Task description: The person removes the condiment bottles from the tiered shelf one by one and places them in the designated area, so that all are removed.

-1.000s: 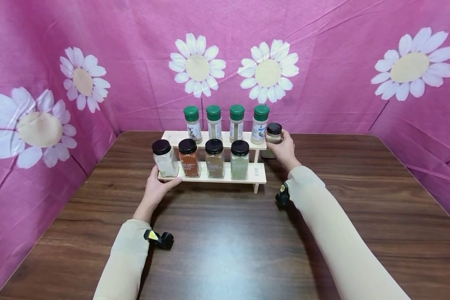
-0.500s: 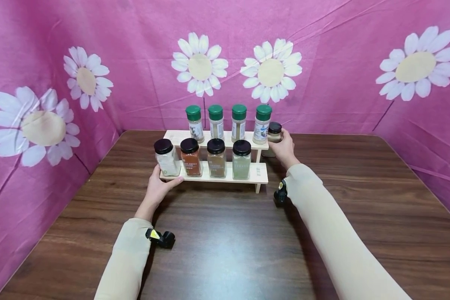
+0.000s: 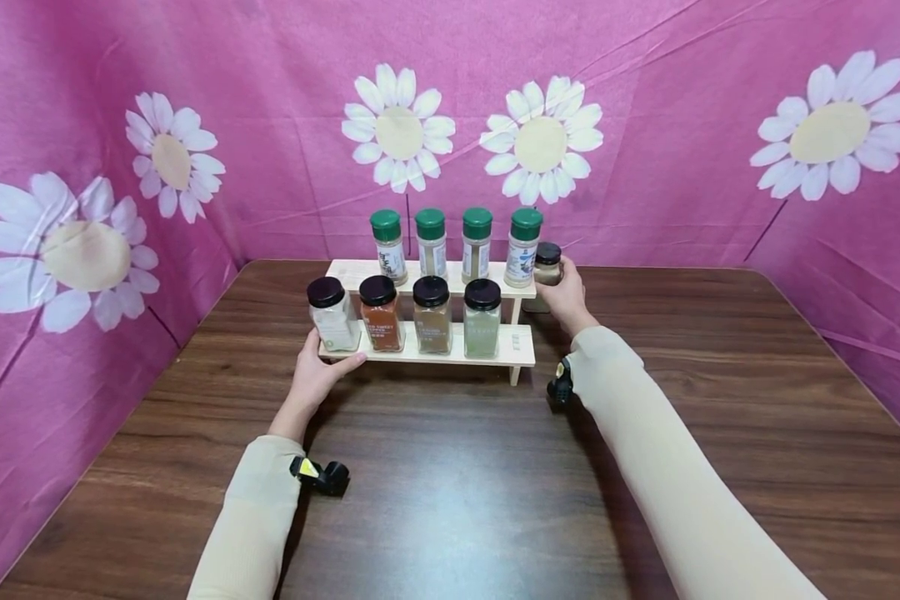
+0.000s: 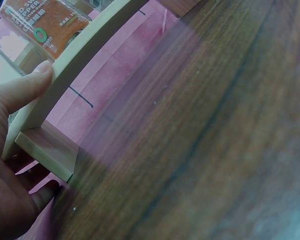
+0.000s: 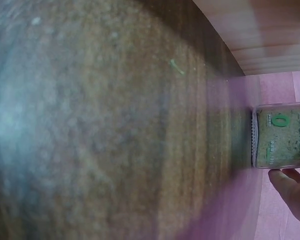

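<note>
A two-tier wooden spice rack (image 3: 516, 343) stands on the table. My left hand (image 3: 309, 385) grips the left end of its lower shelf, thumb (image 4: 34, 86) over the front edge and fingers underneath. On that shelf, nearest this hand, is a black-lidded jar of white seasoning (image 3: 335, 323); a red pepper jar (image 3: 382, 323) comes after it. Behind the rack's right end, my right hand (image 3: 567, 302) holds a black-lidded spice jar (image 3: 546, 272), its base at the tabletop. In the right wrist view fingers (image 5: 286, 186) lie along the jar's side; the thumb is out of that view.
Farther along the lower shelf are a brown spice jar (image 3: 432, 325) and a pale green one (image 3: 482, 327). Several green-capped shakers (image 3: 477, 246) line the upper shelf. Pink flowered cloth (image 3: 660, 167) hangs behind the dark wooden table (image 3: 450, 483).
The whole head view has shifted a little. Both hands, the rack and the jars keep their places relative to one another.
</note>
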A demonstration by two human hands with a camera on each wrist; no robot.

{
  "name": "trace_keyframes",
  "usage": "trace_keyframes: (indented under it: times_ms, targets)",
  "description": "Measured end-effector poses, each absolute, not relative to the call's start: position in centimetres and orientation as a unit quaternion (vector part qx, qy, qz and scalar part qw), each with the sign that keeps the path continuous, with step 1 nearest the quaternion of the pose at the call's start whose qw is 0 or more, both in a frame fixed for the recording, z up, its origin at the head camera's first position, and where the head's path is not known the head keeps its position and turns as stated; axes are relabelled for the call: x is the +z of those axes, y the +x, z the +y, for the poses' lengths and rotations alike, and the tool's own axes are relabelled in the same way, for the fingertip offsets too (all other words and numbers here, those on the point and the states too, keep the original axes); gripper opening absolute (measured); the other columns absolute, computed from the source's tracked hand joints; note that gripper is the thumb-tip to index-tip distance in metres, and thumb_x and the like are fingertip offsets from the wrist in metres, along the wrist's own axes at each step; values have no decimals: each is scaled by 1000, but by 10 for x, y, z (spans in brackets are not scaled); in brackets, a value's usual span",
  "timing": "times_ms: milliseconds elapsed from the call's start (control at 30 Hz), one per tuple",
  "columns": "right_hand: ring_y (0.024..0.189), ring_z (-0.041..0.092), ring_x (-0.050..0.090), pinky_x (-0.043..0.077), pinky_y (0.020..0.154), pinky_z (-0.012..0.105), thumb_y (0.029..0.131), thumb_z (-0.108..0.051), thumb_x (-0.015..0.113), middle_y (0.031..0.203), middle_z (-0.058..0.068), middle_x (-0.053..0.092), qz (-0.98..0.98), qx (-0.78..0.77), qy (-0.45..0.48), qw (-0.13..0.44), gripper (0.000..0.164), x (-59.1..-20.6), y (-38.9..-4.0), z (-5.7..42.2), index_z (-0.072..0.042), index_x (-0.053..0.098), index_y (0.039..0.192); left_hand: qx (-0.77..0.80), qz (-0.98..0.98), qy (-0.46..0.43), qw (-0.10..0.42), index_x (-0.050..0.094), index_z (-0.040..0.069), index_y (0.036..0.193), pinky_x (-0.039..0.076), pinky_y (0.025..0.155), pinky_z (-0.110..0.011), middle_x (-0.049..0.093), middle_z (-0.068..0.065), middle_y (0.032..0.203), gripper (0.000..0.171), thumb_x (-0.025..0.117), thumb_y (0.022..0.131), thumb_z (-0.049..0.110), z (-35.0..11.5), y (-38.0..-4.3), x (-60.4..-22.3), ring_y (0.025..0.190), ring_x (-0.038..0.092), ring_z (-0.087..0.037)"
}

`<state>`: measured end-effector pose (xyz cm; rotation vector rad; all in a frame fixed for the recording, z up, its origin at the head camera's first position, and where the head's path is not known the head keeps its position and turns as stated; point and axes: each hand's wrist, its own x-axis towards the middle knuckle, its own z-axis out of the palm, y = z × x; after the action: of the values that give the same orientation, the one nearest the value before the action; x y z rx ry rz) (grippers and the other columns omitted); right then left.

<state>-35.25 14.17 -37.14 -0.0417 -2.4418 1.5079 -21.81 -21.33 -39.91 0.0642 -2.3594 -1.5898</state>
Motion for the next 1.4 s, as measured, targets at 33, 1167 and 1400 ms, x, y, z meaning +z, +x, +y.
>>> trace_keyframes:
  times_ms: [33, 1167, 1400]
  targets:
    - [105, 28, 40, 26, 91, 37, 72, -10, 67, 115, 16, 49, -841, 524, -12, 135, 60, -371, -353, 142, -5, 38, 124, -555, -818, 21, 148, 35, 2, 124, 24, 94, -34, 44, -15, 117, 72, 75, 66, 12, -213, -218, -399, 108, 36, -22]
    - [120, 36, 23, 23, 95, 45, 72, -13, 70, 133, 25, 24, -819, 568, 33, 79, 85, -361, -318, 174, -3, 16, 136, -583, -801, 22, 133, 32, -3, 126, 22, 94, -36, 42, -20, 120, 72, 73, 67, 6, -208, -209, -385, 110, 35, -26]
    - [116, 39, 28, 26, 94, 44, 71, -14, 71, 131, 25, 28, -802, 590, 37, 85, 82, -361, -307, 175, -2, 20, 135, -572, -808, 23, 137, 32, 1, 126, 23, 94, -32, 43, -15, 119, 73, 74, 67, 12, -214, -219, -401, 109, 36, -21]
